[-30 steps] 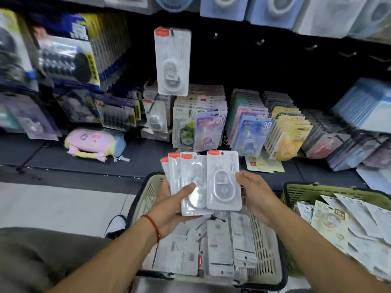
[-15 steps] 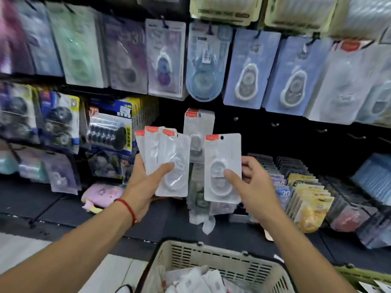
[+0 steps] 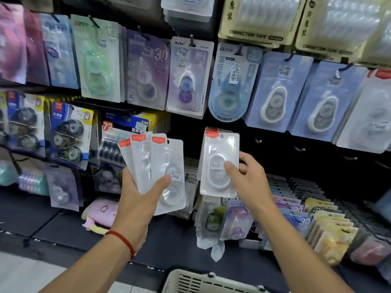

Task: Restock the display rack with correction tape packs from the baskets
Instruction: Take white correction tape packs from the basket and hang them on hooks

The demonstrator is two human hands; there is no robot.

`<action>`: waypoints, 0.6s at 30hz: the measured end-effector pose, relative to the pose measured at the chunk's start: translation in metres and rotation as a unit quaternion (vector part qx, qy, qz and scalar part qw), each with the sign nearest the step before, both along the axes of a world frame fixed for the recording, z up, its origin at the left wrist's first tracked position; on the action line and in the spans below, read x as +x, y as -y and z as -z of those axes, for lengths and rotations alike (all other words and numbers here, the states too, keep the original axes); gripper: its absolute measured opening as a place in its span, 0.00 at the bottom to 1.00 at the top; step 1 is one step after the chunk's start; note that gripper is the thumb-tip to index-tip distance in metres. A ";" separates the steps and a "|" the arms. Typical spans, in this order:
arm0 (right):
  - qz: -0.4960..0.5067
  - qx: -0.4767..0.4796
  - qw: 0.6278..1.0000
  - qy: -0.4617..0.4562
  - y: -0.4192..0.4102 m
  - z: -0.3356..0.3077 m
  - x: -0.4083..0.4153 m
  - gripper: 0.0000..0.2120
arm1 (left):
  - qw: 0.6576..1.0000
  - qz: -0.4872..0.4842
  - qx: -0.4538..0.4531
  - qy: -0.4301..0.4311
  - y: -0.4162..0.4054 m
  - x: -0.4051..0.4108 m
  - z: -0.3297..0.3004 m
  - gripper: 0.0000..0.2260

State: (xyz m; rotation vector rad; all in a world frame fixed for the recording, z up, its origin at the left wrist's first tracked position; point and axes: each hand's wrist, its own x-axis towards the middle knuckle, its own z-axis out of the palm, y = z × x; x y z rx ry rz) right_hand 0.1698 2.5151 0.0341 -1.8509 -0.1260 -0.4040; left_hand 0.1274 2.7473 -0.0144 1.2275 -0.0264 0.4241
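Right hand (image 3: pixel 247 182) pinches single correction tape pack (image 3: pixel 220 163), thumb on front, fingers behind; pack upright, long axis vertical, hang hole at top, sitting against same-type packs on rack hook; whether hole is on hook cannot tell.

Left hand (image 3: pixel 137 199) grips fan of spare packs (image 3: pixel 156 166) left of it, thumb across front.

Basket (image 3: pixel 196 280) near, bottom edge.

Readable: "CORRECTION TAPE" on cream packs (image 3: pixel 254 24) above; "BoBo", "30" on purple cards; red header tabs illegible.
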 end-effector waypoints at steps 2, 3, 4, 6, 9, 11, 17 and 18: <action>0.004 -0.007 1.000 0.017 -0.003 0.003 0.000 0.17 | 1.000 -0.010 0.007 0.004 0.000 0.001 0.000 0.35; 0.007 -0.007 1.000 0.024 -0.005 0.004 0.000 0.18 | 1.000 -0.013 0.010 0.005 -0.001 0.002 0.001 0.34; 0.007 -0.004 1.000 0.030 -0.006 0.005 0.001 0.18 | 1.000 -0.013 0.014 0.005 0.000 0.002 0.001 0.32; 0.000 0.007 0.999 0.042 -0.009 0.005 0.003 0.17 | 1.000 -0.012 0.021 0.003 0.000 0.003 0.002 0.30; 0.005 0.015 0.998 0.057 -0.009 0.009 0.010 0.16 | 0.999 -0.015 0.030 0.000 0.002 0.003 0.003 0.31; 0.035 -0.048 0.997 0.054 -0.008 0.017 0.016 0.18 | 1.000 -0.016 0.027 0.001 0.003 0.003 0.004 0.31; 0.126 -0.439 0.842 0.287 -0.006 0.057 0.031 0.26 | 0.999 -0.023 0.028 -0.006 0.007 0.005 0.007 0.29; 0.100 -0.492 0.811 0.301 -0.007 0.060 0.040 0.26 | 0.999 -0.024 0.028 -0.008 0.007 0.006 0.007 0.28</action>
